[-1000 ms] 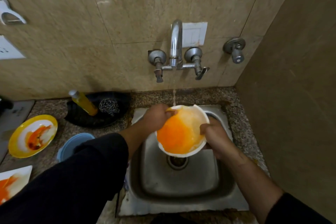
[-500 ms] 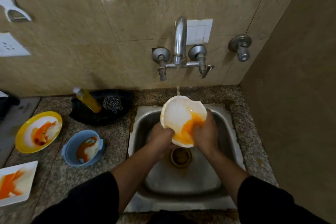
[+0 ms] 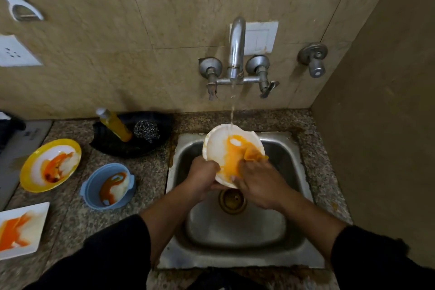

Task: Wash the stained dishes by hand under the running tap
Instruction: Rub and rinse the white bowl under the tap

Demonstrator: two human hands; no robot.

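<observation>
A white plate (image 3: 219, 146) smeared with orange stain is held tilted over the steel sink (image 3: 292, 167). A thin stream from the tap (image 3: 236, 47) lands on its far rim. My left hand (image 3: 203, 178) grips the plate's near-left rim. My right hand (image 3: 261, 181) lies on the plate's face, its fingers curled over an orange cloth (image 3: 256, 155) pressed onto the stain. Three other stained dishes wait on the counter to the left: a yellow plate (image 3: 30, 172), a blue bowl (image 3: 91, 186) and a white square plate (image 3: 35, 226).
A black tray (image 3: 131, 148) behind the blue bowl holds a yellow soap bottle (image 3: 115, 125) and a steel scrubber (image 3: 146, 130). The drain (image 3: 231, 200) lies under my hands. A side wall rises close on the right, with a second valve (image 3: 314, 60) on the back wall.
The plate has turned so that its white part faces left. My right hand moved from the plate's right rim onto its face with the cloth. The camera tilted down a little.
</observation>
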